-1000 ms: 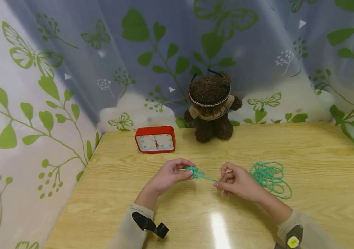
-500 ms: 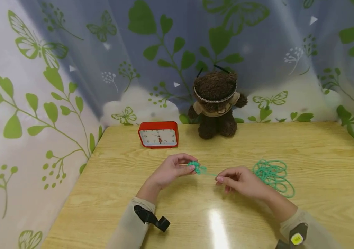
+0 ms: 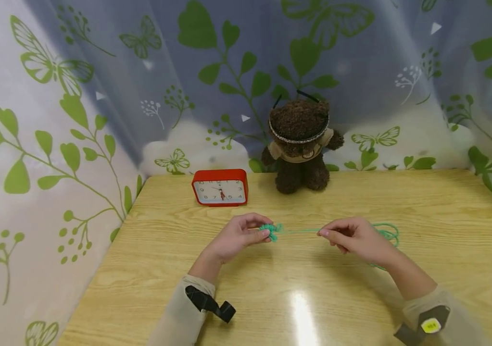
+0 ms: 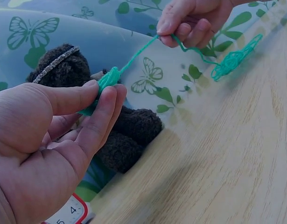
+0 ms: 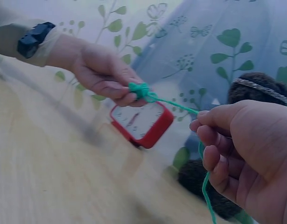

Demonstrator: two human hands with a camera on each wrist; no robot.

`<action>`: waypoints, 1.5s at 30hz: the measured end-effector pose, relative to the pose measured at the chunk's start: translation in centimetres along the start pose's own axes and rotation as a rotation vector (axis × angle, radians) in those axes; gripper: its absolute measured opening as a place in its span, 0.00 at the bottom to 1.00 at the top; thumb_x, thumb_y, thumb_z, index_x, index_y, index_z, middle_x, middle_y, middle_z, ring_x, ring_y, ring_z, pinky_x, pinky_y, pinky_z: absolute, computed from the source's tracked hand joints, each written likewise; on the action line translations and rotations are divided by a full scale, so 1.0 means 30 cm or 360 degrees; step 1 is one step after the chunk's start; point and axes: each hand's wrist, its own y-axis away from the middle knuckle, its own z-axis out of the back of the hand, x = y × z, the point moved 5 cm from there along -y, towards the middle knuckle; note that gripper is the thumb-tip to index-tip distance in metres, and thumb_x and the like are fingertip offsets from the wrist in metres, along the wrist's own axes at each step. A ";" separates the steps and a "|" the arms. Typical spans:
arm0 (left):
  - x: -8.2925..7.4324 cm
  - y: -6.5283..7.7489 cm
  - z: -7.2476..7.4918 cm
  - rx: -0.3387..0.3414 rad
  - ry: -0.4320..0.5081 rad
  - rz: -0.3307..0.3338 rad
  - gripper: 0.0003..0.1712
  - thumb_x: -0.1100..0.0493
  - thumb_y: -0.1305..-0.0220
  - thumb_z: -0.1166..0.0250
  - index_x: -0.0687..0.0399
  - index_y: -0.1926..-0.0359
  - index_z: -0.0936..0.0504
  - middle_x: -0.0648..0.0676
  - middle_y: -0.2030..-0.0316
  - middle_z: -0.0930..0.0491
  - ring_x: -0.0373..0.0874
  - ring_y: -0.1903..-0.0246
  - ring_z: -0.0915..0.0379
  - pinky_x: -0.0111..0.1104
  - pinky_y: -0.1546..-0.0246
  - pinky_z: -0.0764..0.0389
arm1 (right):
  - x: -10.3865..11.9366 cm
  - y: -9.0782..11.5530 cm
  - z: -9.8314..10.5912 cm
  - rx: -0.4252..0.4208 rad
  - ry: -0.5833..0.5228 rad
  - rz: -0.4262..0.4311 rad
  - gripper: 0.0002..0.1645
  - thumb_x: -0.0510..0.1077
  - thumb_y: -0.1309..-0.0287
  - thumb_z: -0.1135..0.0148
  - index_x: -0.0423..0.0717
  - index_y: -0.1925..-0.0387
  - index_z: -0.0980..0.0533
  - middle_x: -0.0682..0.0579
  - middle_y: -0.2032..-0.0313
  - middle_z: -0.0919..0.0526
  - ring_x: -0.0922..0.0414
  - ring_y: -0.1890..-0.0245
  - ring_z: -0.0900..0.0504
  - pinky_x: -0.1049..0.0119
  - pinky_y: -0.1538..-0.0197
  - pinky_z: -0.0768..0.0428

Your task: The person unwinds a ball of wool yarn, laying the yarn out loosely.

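My left hand (image 3: 234, 240) pinches a small green piece of looped yarn work (image 3: 268, 230) between thumb and fingers, held above the table. From that piece a single strand of green yarn (image 5: 173, 104) runs taut to my right hand (image 3: 360, 238), which pinches it between thumb and index finger. Past the right hand the yarn hangs down, as the right wrist view shows, and leads to a loose pile of green yarn (image 4: 234, 60) on the table. In the head view the right hand and wrist hide much of that pile.
A red alarm clock (image 3: 220, 187) stands at the back left of the wooden table (image 3: 150, 288). Right of it a brown stuffed bear (image 3: 301, 139) with a headband sits against the patterned curtain (image 3: 358, 72). Black camera straps circle both sleeves.
My right hand has moved right and slightly away from me, drawing the yarn out longer and straighter. The left hand keeps its pinch on the piece. Earlier the head view tilted and shifted slightly.
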 end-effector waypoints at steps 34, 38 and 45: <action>0.000 0.001 0.001 -0.0003 -0.0002 -0.0016 0.18 0.64 0.28 0.40 0.69 0.42 0.25 0.65 0.46 0.20 0.39 0.56 0.17 0.52 0.39 0.22 | -0.037 0.131 0.374 -0.0494 0.0384 -0.0173 0.15 0.47 0.27 0.44 0.44 0.49 0.18 0.65 0.67 0.17 0.59 0.73 0.24 0.65 0.77 0.27; -0.001 0.000 0.003 -0.0011 -0.0019 -0.0019 0.18 0.64 0.28 0.40 0.69 0.42 0.25 0.60 0.50 0.19 0.39 0.56 0.17 0.52 0.39 0.21 | -0.060 0.146 0.411 -0.0487 0.0479 -0.0226 0.18 0.50 0.28 0.43 0.43 0.49 0.18 0.65 0.67 0.16 0.57 0.72 0.23 0.64 0.75 0.26; -0.003 0.000 0.005 -0.0010 -0.0021 -0.0007 0.18 0.64 0.28 0.39 0.69 0.42 0.25 0.57 0.52 0.19 0.39 0.56 0.17 0.52 0.39 0.22 | -0.105 0.178 0.458 -0.0471 0.0565 -0.0373 0.25 0.55 0.29 0.42 0.39 0.45 0.21 0.62 0.65 0.17 0.58 0.70 0.22 0.64 0.72 0.23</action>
